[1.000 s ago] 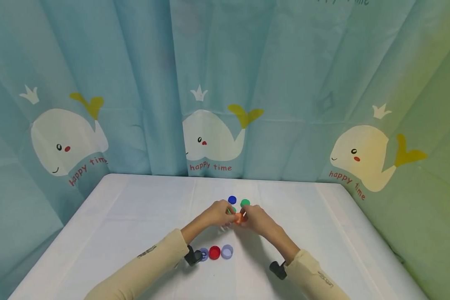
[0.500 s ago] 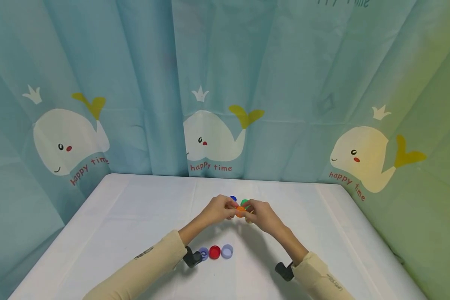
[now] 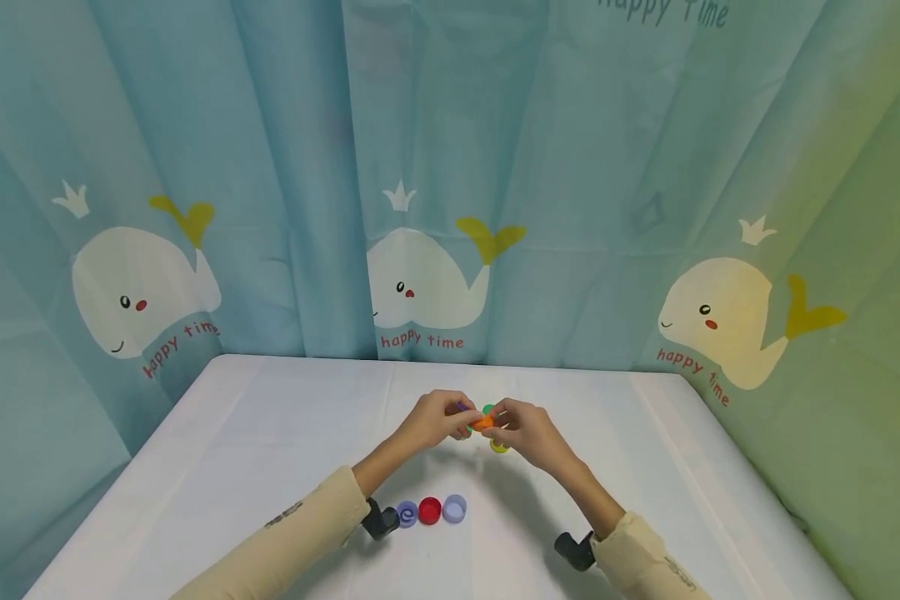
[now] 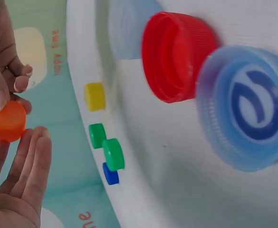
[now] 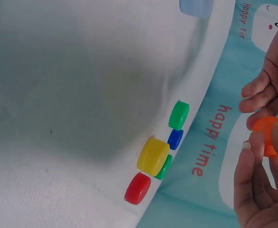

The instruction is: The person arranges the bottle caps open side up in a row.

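Both hands meet over the far middle of the table at an orange bottle cap (image 3: pixel 483 423), raised off the tabletop. My left hand (image 3: pixel 438 417) pinches one side of it with thumb and fingers. From the other side my right hand (image 3: pixel 532 429) pinches it too. The left wrist view shows the orange cap (image 4: pixel 9 121) between thumbs and fingertips, and the right wrist view shows its round orange face (image 5: pixel 267 133) partly covered by a thumb. Below the hands lie a yellow cap (image 5: pixel 153 156), green caps (image 5: pixel 179 115), a blue cap (image 5: pixel 175 139) and a red cap (image 5: pixel 138 188).
Nearer the person, a row holds a pale blue cap with a swirl (image 3: pixel 407 513), a red cap (image 3: pixel 430 510) and a plain pale blue cap (image 3: pixel 454 508). A whale-print curtain (image 3: pixel 585 208) hangs behind the white table (image 3: pixel 270 467).
Both hands have lifted slightly from the table with the orange cap, which has tilted between their fingers. The right forearm has shifted right. The yellow cap has come into view under the right hand.
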### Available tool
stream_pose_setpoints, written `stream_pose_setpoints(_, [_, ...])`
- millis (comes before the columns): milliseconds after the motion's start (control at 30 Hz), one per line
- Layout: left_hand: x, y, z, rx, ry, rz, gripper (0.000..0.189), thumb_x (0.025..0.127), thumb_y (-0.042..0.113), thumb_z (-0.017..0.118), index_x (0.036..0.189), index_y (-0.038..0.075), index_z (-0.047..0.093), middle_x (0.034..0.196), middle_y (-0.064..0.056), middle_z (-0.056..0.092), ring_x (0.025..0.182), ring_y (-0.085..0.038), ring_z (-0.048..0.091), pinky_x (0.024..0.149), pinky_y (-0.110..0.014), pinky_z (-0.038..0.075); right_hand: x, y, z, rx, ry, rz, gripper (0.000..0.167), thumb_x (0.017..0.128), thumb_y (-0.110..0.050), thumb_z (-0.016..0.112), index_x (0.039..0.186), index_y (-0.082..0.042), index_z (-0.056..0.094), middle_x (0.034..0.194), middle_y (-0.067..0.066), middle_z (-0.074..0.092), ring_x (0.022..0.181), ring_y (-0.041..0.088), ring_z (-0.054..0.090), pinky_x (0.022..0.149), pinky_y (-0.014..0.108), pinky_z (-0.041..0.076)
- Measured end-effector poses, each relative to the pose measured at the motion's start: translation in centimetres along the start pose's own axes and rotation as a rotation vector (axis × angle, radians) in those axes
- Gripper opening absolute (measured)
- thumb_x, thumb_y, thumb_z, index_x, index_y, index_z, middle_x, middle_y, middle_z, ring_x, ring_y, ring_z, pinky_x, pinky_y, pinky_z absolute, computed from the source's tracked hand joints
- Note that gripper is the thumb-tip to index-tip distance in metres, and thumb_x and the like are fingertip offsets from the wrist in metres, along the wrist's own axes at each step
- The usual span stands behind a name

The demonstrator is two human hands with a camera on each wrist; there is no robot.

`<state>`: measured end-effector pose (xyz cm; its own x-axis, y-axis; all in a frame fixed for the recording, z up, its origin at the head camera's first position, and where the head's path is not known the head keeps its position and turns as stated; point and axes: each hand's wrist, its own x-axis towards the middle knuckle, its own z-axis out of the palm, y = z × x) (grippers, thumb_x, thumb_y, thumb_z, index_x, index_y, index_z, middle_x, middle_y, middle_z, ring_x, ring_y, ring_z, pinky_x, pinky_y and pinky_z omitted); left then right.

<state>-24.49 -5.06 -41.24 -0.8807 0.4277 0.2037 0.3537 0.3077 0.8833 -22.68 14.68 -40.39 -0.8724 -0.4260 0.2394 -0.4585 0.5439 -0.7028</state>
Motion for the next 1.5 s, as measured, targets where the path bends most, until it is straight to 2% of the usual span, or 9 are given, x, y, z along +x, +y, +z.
stream_pose_setpoints(167, [-0.2, 0.5, 0.0, 0.018, -0.012, 0.015, 0.013, 0.087, 0.022, 0.069, 0.086, 0.009, 0.067, 0.078, 0.002, 0.066, 0.076, -0.023, 0.066, 0.066, -0.031, 0.055, -0.5, 0.1, -0.3, 0.017, 0.016, -0.019, 0.015, 0.084, -0.014, 0.071, 0.096, -0.007, 0.065, 0.09, 0.002, 0.067, 0.074, 0.011, 0.067, 0.065, 0.025, 0.053])
stream_pose_setpoints(400, [-0.8, 0.9, 0.6, 0.093, -0.004, 0.077, 0.011, 0.087, 0.022, 0.07, 0.087, 0.011, 0.071, 0.082, 0.007, 0.066, 0.08, -0.009, 0.063, 0.069, -0.022, 0.052, -1.1, -0.1, -0.9, -0.038, 0.011, -0.017, 0.043, 0.084, -0.018, 0.072, 0.122, -0.002, 0.059, 0.095, 0.005, 0.067, 0.076, 0.012, 0.065, 0.066, 0.024, 0.053])
stream_pose_setpoints(600, [-1.2, 0.8, 0.7, 0.083, -0.053, 0.078, 0.013, 0.092, 0.018, 0.062, 0.098, 0.007, 0.068, 0.092, 0.001, 0.068, 0.084, -0.012, 0.065, 0.071, -0.022, 0.052, -1.7, 0.0, -1.3, -0.076, -0.075, -0.068, 0.036, 0.084, -0.018, 0.072, 0.114, 0.001, 0.065, 0.094, 0.001, 0.066, 0.077, 0.012, 0.061, 0.067, 0.023, 0.052])
stream_pose_setpoints(800, [-1.8, 0.6, 0.8, 0.112, -0.158, 0.039, 0.014, 0.095, 0.013, 0.057, 0.104, 0.006, 0.064, 0.098, -0.003, 0.068, 0.089, -0.024, 0.065, 0.074, -0.023, 0.051, -2.2, 0.5, -1.3, -0.094, -0.18, -0.071, 0.028, 0.083, -0.016, 0.073, 0.106, -0.001, 0.067, 0.094, 0.0, 0.065, 0.081, 0.012, 0.062, 0.072, 0.024, 0.051])
stream_pose_setpoints(967, [-2.2, 0.4, 1.0, 0.143, -0.232, 0.041, 0.013, 0.097, 0.012, 0.053, 0.103, 0.006, 0.063, 0.096, -0.005, 0.069, 0.089, -0.028, 0.064, 0.075, -0.02, 0.049, -2.4, 1.0, -1.0, -0.114, -0.244, -0.069, 0.023, 0.08, -0.011, 0.075, 0.1, -0.003, 0.067, 0.088, -0.003, 0.065, 0.08, 0.011, 0.063, 0.071, 0.022, 0.051])
stream_pose_setpoints(1067, [-2.3, 0.1, 1.2, 0.161, -0.25, 0.053, 0.014, 0.098, 0.012, 0.051, 0.102, 0.007, 0.063, 0.094, -0.003, 0.069, 0.088, -0.025, 0.064, 0.076, -0.02, 0.049, -2.4, 1.0, -0.8, -0.136, -0.273, -0.086, 0.02, 0.079, -0.008, 0.076, 0.097, -0.003, 0.068, 0.087, -0.003, 0.065, 0.079, 0.009, 0.062, 0.07, 0.021, 0.051])
stream_pose_setpoints(1200, [-2.3, -0.5, 1.5, 0.202, -0.255, 0.053, 0.013, 0.097, 0.013, 0.05, 0.1, 0.009, 0.062, 0.089, 0.003, 0.069, 0.084, -0.013, 0.064, 0.077, -0.021, 0.048, -2.4, 0.8, -0.4, -0.176, -0.305, -0.121, 0.019, 0.077, -0.005, 0.077, 0.093, -0.003, 0.068, 0.083, -0.003, 0.065, 0.074, 0.007, 0.059, 0.068, 0.021, 0.051])
stream_pose_setpoints(1300, [-2.5, -0.8, 1.6, 0.218, -0.276, 0.018, 0.011, 0.097, 0.012, 0.05, 0.101, 0.01, 0.06, 0.087, 0.004, 0.069, 0.082, -0.007, 0.062, 0.077, -0.021, 0.048, -2.4, 0.7, 0.1, -0.203, -0.345, -0.119, 0.019, 0.077, -0.003, 0.077, 0.093, -0.002, 0.068, 0.083, -0.004, 0.065, 0.072, 0.005, 0.057, 0.068, 0.019, 0.05])
stream_pose_setpoints(1500, [-2.8, -0.8, 1.6, 0.212, -0.344, -0.058, 0.011, 0.098, 0.012, 0.049, 0.102, 0.01, 0.059, 0.085, 0.003, 0.068, 0.084, -0.008, 0.063, 0.076, -0.02, 0.048, -2.5, 0.2, 0.8, -0.202, -0.43, -0.054, 0.019, 0.077, 0.002, 0.075, 0.094, -0.001, 0.066, 0.083, -0.002, 0.064, 0.072, 0.007, 0.057, 0.068, 0.018, 0.05])
